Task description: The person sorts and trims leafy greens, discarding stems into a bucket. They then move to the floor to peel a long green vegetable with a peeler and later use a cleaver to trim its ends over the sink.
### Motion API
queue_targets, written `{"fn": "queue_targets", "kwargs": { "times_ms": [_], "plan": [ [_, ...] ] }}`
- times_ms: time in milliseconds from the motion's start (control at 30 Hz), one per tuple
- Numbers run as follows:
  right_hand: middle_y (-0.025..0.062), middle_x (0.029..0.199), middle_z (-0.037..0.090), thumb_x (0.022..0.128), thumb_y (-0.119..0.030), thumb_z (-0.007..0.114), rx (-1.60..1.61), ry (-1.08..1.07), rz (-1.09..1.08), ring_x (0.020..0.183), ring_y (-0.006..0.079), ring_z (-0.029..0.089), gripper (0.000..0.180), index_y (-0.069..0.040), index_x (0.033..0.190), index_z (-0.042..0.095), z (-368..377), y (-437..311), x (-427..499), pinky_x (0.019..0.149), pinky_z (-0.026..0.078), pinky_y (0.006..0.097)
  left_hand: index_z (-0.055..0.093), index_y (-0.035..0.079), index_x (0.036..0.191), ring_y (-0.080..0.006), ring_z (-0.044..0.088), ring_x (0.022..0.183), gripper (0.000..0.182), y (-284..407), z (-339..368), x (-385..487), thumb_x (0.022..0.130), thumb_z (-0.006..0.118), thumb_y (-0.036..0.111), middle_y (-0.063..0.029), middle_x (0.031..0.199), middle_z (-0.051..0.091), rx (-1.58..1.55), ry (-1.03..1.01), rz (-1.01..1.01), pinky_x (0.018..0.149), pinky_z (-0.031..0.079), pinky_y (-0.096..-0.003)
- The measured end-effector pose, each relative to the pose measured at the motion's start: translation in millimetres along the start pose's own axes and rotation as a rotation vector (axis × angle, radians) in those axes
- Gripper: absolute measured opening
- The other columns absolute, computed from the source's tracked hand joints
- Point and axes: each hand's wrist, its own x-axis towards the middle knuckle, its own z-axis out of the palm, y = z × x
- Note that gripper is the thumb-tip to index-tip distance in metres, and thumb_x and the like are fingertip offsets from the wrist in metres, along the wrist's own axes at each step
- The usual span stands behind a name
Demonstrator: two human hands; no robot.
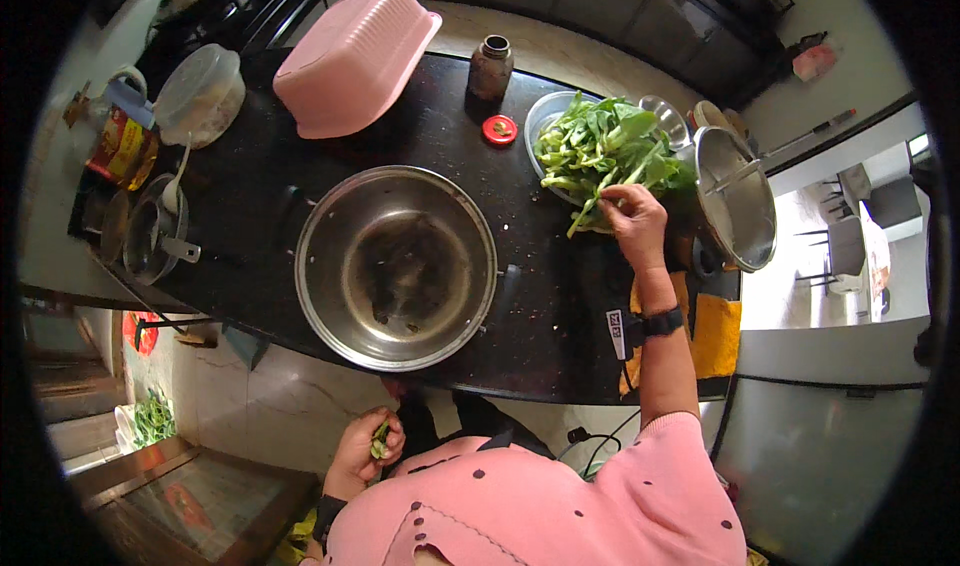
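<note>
My right hand pinches the stem of a leafy green stalk between thumb and fingertips, at the near edge of a heap of leafy greens. The heap fills and overhangs a clear bowl on the black table. Low in front of my body, below the table's near edge, my left hand is closed around some green vegetable pieces. Between the hands stands a wide stainless steel basin with dark patches, perhaps liquid or residue, on its bottom.
An upturned pink plastic basin, an uncapped brown jar and a red lid occupy the far side. To the right stands a metal pot with a utensil, near an orange cloth. Lidded container and strainer stand left.
</note>
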Motion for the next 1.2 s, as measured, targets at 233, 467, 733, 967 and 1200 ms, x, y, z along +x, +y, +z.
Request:
{"fn": "queue_targets", "kwargs": {
  "times_ms": [233, 467, 733, 967, 1200],
  "plan": [
    [-0.0039, 0.067, 0.06, 0.077, 0.002, 0.07, 0.328, 0.179, 0.356, 0.061, 0.0033, 0.054, 0.01, -0.004, 0.082, 0.065, -25, -5, -35, 0.055, 0.045, 0.0199, 0.055, 0.007, 0.08, -0.0115, 0.045, 0.046, 0.027, 26, 38, 28, 0.096, 0.05, 0.028, -0.003, 0.06, 0.052, 0.196, -0.04, -0.257, 0.039, 0.031, -0.0233],
    [0.0011, 0.077, 0.059, 0.075, 0.006, 0.066, 0.148, 0.083, 0.11, 0.063, 0.0065, 0.056, 0.011, -0.003, 0.081, 0.062, -14, -48, -58, 0.057, 0.044, 0.0215, 0.056, 0.006, 0.083, -0.0104, 0.046, 0.05, 0.029, 39, 56, 42, 0.097, 0.048, 0.03, -0.0012, 0.06, 0.052, 0.317, -0.125, -0.38, 0.044, 0.034, -0.0209],
    [0.0075, 0.075, 0.059, 0.067, 0.01, 0.066, 0.375, -0.645, 0.026, 0.071, 0.0199, 0.061, 0.016, -0.004, 0.075, 0.061, 26, -116, -123, 0.061, 0.049, 0.0281, 0.054, 0.007, 0.115, -0.0169, 0.061, 0.077, 0.038, 28, 66, 77, 0.098, 0.046, 0.041, -0.011, 0.096, 0.063, 0.077, -0.235, -0.52, 0.056, 0.05, -0.0299],
    [0.0051, 0.08, 0.061, 0.071, -0.01, 0.071, 0.212, -0.893, -0.385, 0.083, 0.0244, 0.06, 0.01, -0.009, 0.078, 0.064, 24, -142, -139, 0.073, 0.047, 0.0343, 0.055, 0.008, 0.117, -0.0172, 0.063, 0.087, 0.032, 11, 77, 104, 0.095, 0.055, 0.033, -0.0065, 0.098, 0.062, 0.059, -0.51, -0.258, 0.068, 0.054, -0.0294],
    [0.0145, 0.095, 0.059, 0.076, -0.004, 0.066, -0.283, -0.267, -0.179, 0.082, 0.0347, 0.062, 0.029, -0.003, 0.103, 0.056, 29, -61, -61, 0.07, 0.051, 0.0396, 0.055, 0.008, 0.109, -0.0158, 0.061, 0.083, 0.025, 21, 70, 92, 0.093, 0.06, 0.025, -0.0038, 0.092, 0.059, 0.254, -0.39, -0.337, 0.06, 0.05, -0.0273]
  ]
}}
